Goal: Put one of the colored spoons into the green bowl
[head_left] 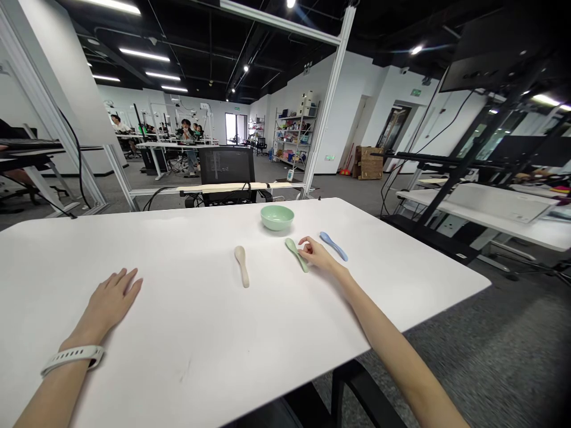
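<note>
Lower left, the left hand [109, 300], wearing one white wristband [74, 356], lies flat and open on a white table [200, 345]. Centre frame: one beige spoon [242, 266], one green bowl [277, 217], one green spoon [296, 253] with the right hand [317, 255] curled on its handle, grip unclear, one blue spoon [333, 245].

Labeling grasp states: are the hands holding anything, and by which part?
Right hand pinches the green spoon by its handle, spoon lying on the table. Left hand rests flat, holding nothing.

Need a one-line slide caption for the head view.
Right hand touches green spoon near green bowl; left hand flat on white table.
</note>
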`<act>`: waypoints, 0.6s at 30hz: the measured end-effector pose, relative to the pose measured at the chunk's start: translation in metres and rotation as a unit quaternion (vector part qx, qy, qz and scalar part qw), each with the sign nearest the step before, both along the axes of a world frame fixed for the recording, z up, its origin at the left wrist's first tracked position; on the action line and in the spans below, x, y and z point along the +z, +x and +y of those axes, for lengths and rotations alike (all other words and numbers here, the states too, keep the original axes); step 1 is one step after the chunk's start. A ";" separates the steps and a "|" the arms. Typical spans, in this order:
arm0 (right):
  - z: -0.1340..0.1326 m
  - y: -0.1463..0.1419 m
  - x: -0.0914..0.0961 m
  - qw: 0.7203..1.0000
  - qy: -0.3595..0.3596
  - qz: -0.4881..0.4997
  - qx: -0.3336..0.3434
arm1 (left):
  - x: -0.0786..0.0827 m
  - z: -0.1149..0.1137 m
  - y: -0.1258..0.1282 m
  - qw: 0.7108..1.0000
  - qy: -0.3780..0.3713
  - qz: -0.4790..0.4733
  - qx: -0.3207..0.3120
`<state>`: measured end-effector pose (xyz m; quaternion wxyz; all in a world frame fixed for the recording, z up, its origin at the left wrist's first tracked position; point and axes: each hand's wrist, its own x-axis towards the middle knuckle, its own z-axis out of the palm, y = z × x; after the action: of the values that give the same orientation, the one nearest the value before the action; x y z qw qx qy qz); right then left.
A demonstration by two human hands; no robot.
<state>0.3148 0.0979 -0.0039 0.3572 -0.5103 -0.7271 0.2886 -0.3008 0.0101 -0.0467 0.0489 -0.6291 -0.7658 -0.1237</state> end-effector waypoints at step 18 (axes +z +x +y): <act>-0.003 -0.002 0.001 1.000 -0.027 -0.010 0.001 | -0.002 0.000 0.001 1.000 0.014 0.002 0.001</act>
<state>0.3128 0.0951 -0.0032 0.3356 -0.5221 -0.7232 0.3029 -0.2995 0.0103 -0.0485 0.0595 -0.6280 -0.7644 -0.1331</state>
